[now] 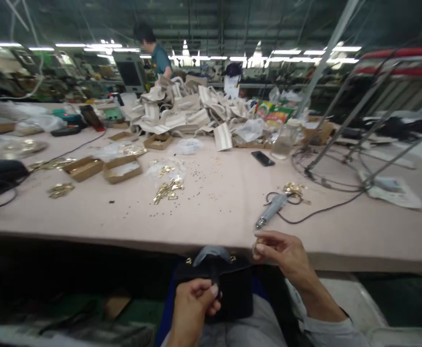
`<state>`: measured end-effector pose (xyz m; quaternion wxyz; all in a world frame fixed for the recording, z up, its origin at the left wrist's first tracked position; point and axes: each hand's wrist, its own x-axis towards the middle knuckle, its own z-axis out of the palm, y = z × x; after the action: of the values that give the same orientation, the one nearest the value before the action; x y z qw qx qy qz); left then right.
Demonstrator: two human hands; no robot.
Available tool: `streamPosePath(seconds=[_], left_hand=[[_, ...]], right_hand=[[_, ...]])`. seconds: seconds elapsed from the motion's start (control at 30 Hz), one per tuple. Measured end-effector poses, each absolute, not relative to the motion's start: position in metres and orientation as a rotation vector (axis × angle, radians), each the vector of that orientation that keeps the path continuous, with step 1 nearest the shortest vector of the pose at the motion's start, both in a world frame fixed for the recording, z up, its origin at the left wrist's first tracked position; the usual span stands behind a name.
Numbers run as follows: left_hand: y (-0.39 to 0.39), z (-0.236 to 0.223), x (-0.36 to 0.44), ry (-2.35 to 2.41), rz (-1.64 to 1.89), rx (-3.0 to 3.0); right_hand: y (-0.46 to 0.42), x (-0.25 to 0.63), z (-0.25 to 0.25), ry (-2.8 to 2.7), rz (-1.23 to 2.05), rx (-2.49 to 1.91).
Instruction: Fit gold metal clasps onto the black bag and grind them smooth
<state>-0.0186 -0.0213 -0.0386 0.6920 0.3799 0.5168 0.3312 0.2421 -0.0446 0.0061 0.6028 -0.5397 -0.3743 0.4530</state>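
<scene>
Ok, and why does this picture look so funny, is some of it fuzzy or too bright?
Head view: the ceiling lamps glare white; the far room looks soft and dim; the plastic bags on the left look smeared; underneath the table it's nearly black.

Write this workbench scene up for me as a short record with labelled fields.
Left hand: left hand pinching a black strap
Right hand: right hand raised at the table edge, fingertips close together; contents unclear
Lap: black panel with small gold fittings
Nearest tool: grey corded tool, lying on the table
Small parts: gold metal pieces, in a heap
Behind: pile of pale striped pieces
Background: one person
</scene>
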Motion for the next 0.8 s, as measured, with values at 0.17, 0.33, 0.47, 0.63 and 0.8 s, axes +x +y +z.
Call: streamPosePath(seconds=[0.17,0.33,0.47,0.63,0.8], left_hand=[[-0.028,-0.036,-0.022,1.13,0.756,0.818],[-0.031,-0.036,-0.025,1.074,0.773,0.783],[-0.032,-0.038,-0.028,1.01,0.761,0.792],[-0.032,-0.038,-0.033,1.014,0.744,0.796],[-0.033,-0.04,-0.035,1.042,0.769,0.768]], right_hand=[[-0.055,0.18,-0.016,-0.831,1.237,-1.259],[-0.054,0.161,-0.029,-0.889,1.265,-1.334],[-0.051,0.157,-0.029,-0.963,1.294,-1.326],[-0.052,0.149,-0.033,-0.918,1.372,-1.354],[-0.06,0.143,-0.035,-1.031,1.307,-1.452]])
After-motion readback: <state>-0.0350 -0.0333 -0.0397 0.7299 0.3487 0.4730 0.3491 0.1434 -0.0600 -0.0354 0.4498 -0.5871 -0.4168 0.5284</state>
